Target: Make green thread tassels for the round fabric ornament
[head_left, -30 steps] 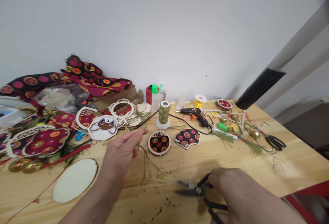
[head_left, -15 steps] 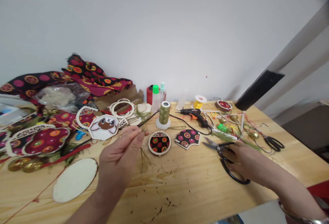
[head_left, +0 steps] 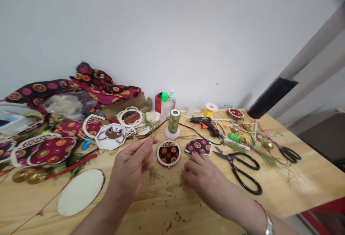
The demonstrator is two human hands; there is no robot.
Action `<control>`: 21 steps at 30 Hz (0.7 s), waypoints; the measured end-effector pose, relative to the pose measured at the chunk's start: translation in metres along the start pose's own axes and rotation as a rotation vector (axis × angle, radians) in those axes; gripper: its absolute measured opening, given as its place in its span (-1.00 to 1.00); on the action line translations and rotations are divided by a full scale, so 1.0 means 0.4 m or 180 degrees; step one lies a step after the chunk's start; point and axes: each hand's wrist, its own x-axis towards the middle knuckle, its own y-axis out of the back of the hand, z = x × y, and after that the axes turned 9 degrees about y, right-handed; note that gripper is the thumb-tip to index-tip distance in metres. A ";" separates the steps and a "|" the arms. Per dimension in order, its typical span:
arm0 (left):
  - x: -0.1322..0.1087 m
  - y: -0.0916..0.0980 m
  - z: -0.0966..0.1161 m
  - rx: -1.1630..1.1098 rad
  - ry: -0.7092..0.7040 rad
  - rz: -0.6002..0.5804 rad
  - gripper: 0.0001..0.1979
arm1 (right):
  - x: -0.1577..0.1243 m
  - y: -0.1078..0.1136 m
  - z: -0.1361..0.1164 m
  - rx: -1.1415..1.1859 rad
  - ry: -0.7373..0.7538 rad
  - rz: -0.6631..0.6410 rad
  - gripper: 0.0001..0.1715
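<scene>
My left hand point(head_left: 134, 165) is closed in a pinch on a small bunch of olive-green threads point(head_left: 155, 173); the loose strands hang below the fingers. To its right lies a round wooden-framed ornament point(head_left: 168, 154) with dark patterned fabric inside. My right hand point(head_left: 202, 175) is just right of that ornament, its fingers loosely bent and no object visible in them. Above this hand rests a fabric-covered piece point(head_left: 198, 147). Large black-handled scissors point(head_left: 234, 163) lie spread on the table beside the right hand. Behind the ornament stands a spool of olive-green thread point(head_left: 174, 123).
A glue gun point(head_left: 205, 123) with its cord lies behind, near a yellow spool point(head_left: 209, 111). Smaller scissors point(head_left: 289, 154) are at the right. A white oval disc point(head_left: 81, 192) and a sheep-face octagon point(head_left: 111, 136) lie left. Patterned fabric point(head_left: 107, 86) is heaped against the wall.
My right hand has let go of the large scissors and moved left, near the round ornament. The scissors now lie on the table. My left hand still pinches the threads.
</scene>
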 end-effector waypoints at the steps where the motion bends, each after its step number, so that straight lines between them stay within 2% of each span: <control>1: 0.002 0.000 -0.001 -0.0025 0.0031 -0.0006 -0.88 | 0.002 -0.007 0.000 -0.0078 0.0053 -0.0026 -0.86; 5: 0.008 0.001 -0.004 -0.0095 0.0116 -0.0006 -0.88 | -0.001 -0.022 0.008 -0.0191 0.0095 0.0008 -0.85; 7: 0.010 0.002 -0.002 -0.0122 0.0091 0.0023 -0.89 | -0.001 -0.016 0.011 0.0101 0.0040 0.0074 -0.83; 11: 0.013 0.003 0.005 -0.0172 0.0036 0.0137 -0.89 | -0.007 0.037 0.013 0.1587 -0.0195 0.0570 -0.82; 14: 0.015 0.001 0.008 -0.0214 0.0081 0.0119 -0.89 | -0.026 0.101 0.011 0.2678 -0.0300 0.1106 -0.85; 16: 0.015 0.000 0.008 -0.0209 0.0128 0.0080 -0.88 | -0.040 0.147 0.003 0.3131 -0.0264 0.1348 -0.81; 18: 0.012 0.000 0.007 -0.0202 0.0129 0.0066 -0.88 | -0.047 0.187 -0.014 0.3307 -0.0019 0.1308 -0.78; 21: 0.007 -0.001 0.005 -0.0204 0.0122 0.0049 -0.88 | -0.033 0.220 -0.055 0.3196 0.0634 0.0630 -0.71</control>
